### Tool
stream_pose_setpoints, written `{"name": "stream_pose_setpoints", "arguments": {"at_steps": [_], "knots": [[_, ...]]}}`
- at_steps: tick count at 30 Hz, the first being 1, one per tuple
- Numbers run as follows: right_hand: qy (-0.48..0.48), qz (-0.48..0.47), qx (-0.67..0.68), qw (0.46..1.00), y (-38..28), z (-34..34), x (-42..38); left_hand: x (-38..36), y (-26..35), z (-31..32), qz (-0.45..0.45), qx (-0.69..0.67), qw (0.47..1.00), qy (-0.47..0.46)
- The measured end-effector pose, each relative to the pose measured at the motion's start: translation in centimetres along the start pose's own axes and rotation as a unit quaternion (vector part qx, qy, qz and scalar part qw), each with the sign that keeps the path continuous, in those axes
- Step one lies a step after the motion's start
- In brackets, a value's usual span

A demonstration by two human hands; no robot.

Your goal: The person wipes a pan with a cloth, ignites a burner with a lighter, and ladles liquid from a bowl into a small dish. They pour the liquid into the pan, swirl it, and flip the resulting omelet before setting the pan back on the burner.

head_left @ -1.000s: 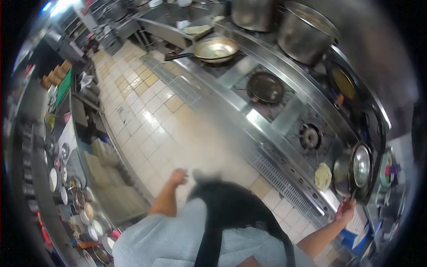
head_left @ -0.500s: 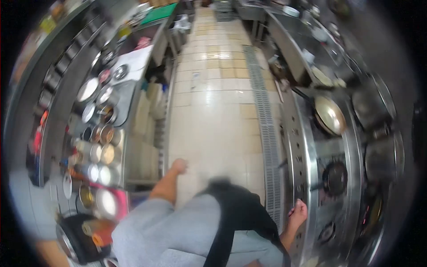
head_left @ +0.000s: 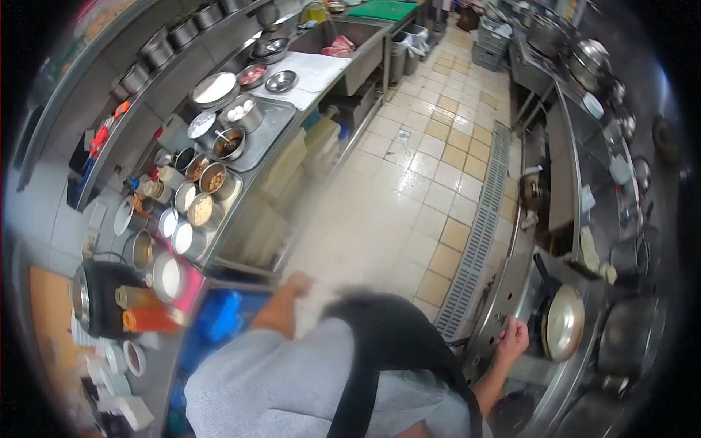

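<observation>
At the stove's (head_left: 531, 371) far end, near its front edge: a shallow frying pan (head_left: 566, 325), shiny pale gold inside, dark handle (head_left: 546, 270) pointing away. Just beside it, right hand (head_left: 514, 336), fingers curled closed. Left hand (head_left: 296, 285) blurred above the floor (head_left: 350, 212); open or closed, cannot tell. Along the left counter's (head_left: 257, 174) aisle-side edge, metal tins (head_left: 203, 212) of white and tan contents, a pot (head_left: 244, 115) of white rounded pieces. Pale tiles underfoot, with drain grating (head_left: 478, 226).

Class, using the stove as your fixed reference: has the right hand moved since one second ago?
Yes: along the stove, the right hand has moved towards the gold-coloured frying pan, ending much nearer it.
</observation>
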State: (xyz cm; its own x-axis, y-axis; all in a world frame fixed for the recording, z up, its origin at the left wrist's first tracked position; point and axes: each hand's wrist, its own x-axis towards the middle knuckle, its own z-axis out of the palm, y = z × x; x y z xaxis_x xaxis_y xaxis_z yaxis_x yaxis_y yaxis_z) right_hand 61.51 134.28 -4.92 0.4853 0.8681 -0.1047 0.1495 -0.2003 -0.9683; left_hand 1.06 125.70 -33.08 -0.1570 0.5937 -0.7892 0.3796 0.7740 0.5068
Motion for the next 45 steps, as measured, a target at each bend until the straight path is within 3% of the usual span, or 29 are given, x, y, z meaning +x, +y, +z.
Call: {"name": "stream_pose_setpoints", "arguments": {"at_steps": [4, 8, 10, 15, 17, 18, 19, 20, 21, 22, 23, 24, 25, 27, 30, 35, 39, 41, 43, 45], "knots": [[-0.131, -0.034, -0.028, 0.99, -3.8, 5.8, 7.4, -0.7, -0.2, 1.8, -0.009, -0.092, 0.99, 0.107], [-0.226, -0.059, 0.019, 0.972, -5.7, 12.6, 11.9, -1.4, 0.8, 4.2, -0.018, -0.136, 0.986, 0.099], [-0.271, -0.039, -0.026, 0.962, -5.4, 15.3, 13.8, -1.9, 1.8, 5.1, -0.101, -0.142, 0.984, 0.039], [-0.324, -0.087, -0.206, 0.919, 2.5, 19.6, 18.5, 1.8, 1.1, 3.7, -0.144, -0.215, 0.966, -0.016], [-0.332, -0.085, -0.318, 0.884, 7.8, 19.5, 19.9, 3.3, 4.5, 1.9, -0.236, -0.181, 0.954, 0.035], [-0.349, 0.006, -0.32, 0.881, 7.8, 19.6, 19.4, 3.9, 6.2, 0.4, -0.224, -0.15, 0.962, 0.036], [-0.362, 0.096, -0.319, 0.871, 7.9, 20.0, 18.9, 5.5, 7.3, -1.4, -0.089, 0.025, 0.995, 0.046], [-0.396, 0.099, -0.317, 0.856, 7.3, 20.3, 18.3, 7.4, 8.2, -3.0, 0.048, 0.199, 0.977, 0.052], [-0.429, 0.103, -0.318, 0.839, 6.6, 20.6, 18.0, 10.7, 8.2, -4.1, 0.045, 0.194, 0.979, 0.05], [-0.446, 0.113, -0.323, 0.827, 6.5, 20.6, 18.0, 14.6, 7.7, -4.8, 0.072, 0.225, 0.963, 0.134], [-0.445, 0.129, -0.329, 0.823, 6.7, 20.8, 18.0, 17.4, 8.3, -6.3, 0.097, 0.255, 0.937, 0.217], [-0.444, 0.143, -0.332, 0.82, 6.9, 20.9, 18.4, 11.6, 18.9, -11.5, -0.046, 0.007, 0.995, 0.083], [-0.442, 0.155, -0.335, 0.817, 7.1, 21.0, 19.0, 11.6, 21.6, -12.8, -0.042, -0.096, 0.985, 0.138], [-0.436, 0.174, -0.337, 0.816, 7.4, 21.2, 20.4, 12.5, 26.0, -15.0, 0.001, -0.172, 0.966, 0.191], [-0.42, 0.202, -0.335, 0.819, 7.8, 21.4, 22.7, 15.6, 28.9, -16.3, 0.018, -0.235, 0.95, 0.206], [-0.388, 0.227, -0.309, 0.838, 7.5, 21.5, 27.5, 16.6, 29.6, -13.8, 0.009, -0.166, 0.97, 0.178], [-0.357, 0.239, -0.269, 0.862, 6.5, 22.4, 31.6, 16.2, 27.2, -9.8, -0.093, -0.106, 0.984, 0.109], [-0.329, 0.246, -0.236, 0.881, 5.3, 23.2, 34.0, 17.7, 24.8, -7.6, -0.165, -0.163, 0.971, 0.059], [-0.283, 0.266, -0.185, 0.902, 4.2, 24.9, 36.6, 18.6, 21.1, -5.0, -0.047, -0.066, 0.995, 0.054], [-0.236, 0.292, -0.137, 0.917, 5.0, 25.6, 38.9, 21.8, 17.1, -4.4, -0.073, -0.18, 0.981, -0.032]]}}
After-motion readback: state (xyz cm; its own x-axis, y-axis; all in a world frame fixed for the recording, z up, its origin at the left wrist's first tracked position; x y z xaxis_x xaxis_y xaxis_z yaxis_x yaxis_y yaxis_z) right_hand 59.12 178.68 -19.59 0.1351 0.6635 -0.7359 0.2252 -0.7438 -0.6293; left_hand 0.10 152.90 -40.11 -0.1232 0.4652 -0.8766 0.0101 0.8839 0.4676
